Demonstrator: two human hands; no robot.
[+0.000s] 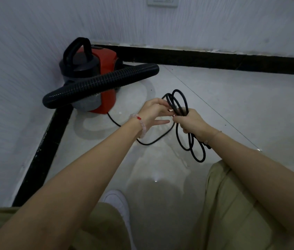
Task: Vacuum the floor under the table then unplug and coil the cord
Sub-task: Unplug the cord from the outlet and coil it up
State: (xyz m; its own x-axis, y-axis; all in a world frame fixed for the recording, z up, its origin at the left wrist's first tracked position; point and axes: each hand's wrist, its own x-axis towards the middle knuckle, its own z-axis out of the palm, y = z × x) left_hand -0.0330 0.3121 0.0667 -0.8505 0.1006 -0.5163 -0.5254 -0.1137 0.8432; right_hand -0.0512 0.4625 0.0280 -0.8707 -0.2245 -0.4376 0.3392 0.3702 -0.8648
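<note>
**Cord, socket and vacuum only partly seen**

The wall socket (162, 1) is cut off by the top edge. The cord (199, 161) vanishes inside the right hand (189, 121) and behind the left wrist. A dark lump behind the right wrist is too hidden to tell what it is. Whether the left hand (151, 110) pinches the loops or only touches them is unclear. The hose (103, 82) covers part of the vacuum (106, 57), and its far end passes behind it. The left wall is blurred.

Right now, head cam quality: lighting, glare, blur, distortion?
Head view: dim, cool light; small glare spots on the glossy floor; wide-angle bends the black baseboard; left wall streaky and soft; cord, left hand and right hand fairly sharp at centre.
</note>
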